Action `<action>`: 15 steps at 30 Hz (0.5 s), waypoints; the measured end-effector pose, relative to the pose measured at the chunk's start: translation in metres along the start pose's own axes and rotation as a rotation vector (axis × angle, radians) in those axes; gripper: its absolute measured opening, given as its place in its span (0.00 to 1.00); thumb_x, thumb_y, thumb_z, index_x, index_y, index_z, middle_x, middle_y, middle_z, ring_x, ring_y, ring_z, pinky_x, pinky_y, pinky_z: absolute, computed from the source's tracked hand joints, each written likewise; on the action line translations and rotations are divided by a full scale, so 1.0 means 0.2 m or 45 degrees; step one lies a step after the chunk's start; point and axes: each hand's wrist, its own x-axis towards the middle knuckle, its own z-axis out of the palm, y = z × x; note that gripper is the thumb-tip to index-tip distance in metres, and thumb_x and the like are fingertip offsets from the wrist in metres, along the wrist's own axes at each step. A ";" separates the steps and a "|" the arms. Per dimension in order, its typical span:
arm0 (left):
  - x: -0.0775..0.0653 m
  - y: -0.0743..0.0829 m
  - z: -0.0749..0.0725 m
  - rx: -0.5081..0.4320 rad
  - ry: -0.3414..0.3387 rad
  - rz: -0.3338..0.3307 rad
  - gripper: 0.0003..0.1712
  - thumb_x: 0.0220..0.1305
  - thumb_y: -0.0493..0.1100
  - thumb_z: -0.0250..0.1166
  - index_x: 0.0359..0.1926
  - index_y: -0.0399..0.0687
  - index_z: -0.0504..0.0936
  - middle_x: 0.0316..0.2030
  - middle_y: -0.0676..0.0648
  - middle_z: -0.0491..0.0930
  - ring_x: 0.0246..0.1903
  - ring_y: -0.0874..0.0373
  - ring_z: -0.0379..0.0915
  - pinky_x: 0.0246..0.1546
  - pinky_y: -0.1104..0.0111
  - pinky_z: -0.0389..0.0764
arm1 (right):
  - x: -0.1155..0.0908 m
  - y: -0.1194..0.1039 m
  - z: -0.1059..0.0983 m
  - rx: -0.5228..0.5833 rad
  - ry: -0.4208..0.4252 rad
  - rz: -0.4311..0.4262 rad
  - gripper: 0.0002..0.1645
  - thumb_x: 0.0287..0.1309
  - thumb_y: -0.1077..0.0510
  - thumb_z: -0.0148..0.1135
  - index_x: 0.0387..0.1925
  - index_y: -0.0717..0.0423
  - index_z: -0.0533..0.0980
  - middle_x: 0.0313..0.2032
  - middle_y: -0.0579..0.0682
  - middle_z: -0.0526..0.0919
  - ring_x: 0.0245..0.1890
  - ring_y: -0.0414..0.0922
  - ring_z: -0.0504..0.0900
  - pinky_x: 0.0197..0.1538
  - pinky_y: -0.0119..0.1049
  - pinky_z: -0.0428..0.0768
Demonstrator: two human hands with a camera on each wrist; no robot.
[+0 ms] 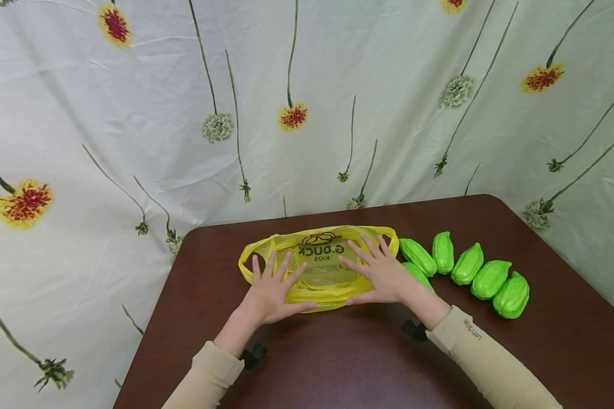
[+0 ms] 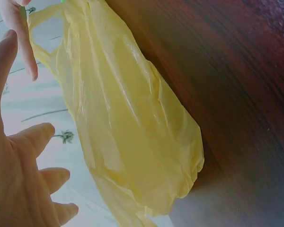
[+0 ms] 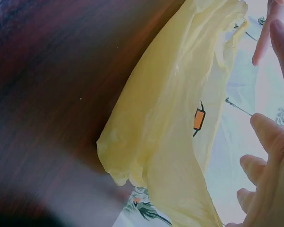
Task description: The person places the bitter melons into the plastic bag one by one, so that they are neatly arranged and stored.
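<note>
A yellow plastic bag (image 1: 312,295) stands on the brown table with its mouth spread wide, and the print on its inner wall reads mirrored. Above the bag's near left side is my left hand (image 1: 268,295), fingers straight and spread. My right hand (image 1: 384,274) is spread the same way over the near right side. Neither hand holds anything. In the left wrist view the bag (image 2: 128,123) stands apart from the left fingers (image 2: 35,137). The right wrist view likewise has a gap between the bag (image 3: 156,118) and the right fingers (image 3: 267,130).
Several bright green, ridged fruit-like pieces (image 1: 468,264) lie in a curved row right of the bag; the right hand and wrist partly cover one. The table (image 1: 327,363) has rounded far corners. A pale flower-printed cloth (image 1: 317,159) hangs behind it.
</note>
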 end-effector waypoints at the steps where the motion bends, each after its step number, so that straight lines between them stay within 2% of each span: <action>1: 0.00 0.00 0.00 0.003 0.007 0.000 0.52 0.51 0.84 0.38 0.72 0.67 0.51 0.72 0.43 0.44 0.69 0.35 0.31 0.60 0.33 0.32 | 0.00 0.00 0.00 0.002 0.002 0.002 0.54 0.46 0.21 0.53 0.70 0.42 0.59 0.71 0.55 0.49 0.70 0.61 0.40 0.66 0.64 0.41; 6: -0.02 -0.01 -0.01 -0.024 0.043 0.000 0.52 0.51 0.83 0.38 0.73 0.66 0.51 0.72 0.42 0.44 0.69 0.37 0.28 0.59 0.32 0.33 | -0.01 0.00 -0.01 0.022 0.022 0.008 0.54 0.46 0.22 0.54 0.70 0.43 0.59 0.71 0.56 0.49 0.70 0.61 0.39 0.66 0.64 0.40; 15: -0.05 -0.04 0.00 -0.181 0.154 0.011 0.51 0.53 0.81 0.44 0.72 0.64 0.52 0.71 0.40 0.47 0.70 0.38 0.28 0.60 0.33 0.32 | -0.04 0.02 -0.03 0.082 0.093 0.033 0.51 0.51 0.24 0.53 0.70 0.45 0.58 0.71 0.56 0.50 0.71 0.59 0.42 0.68 0.60 0.43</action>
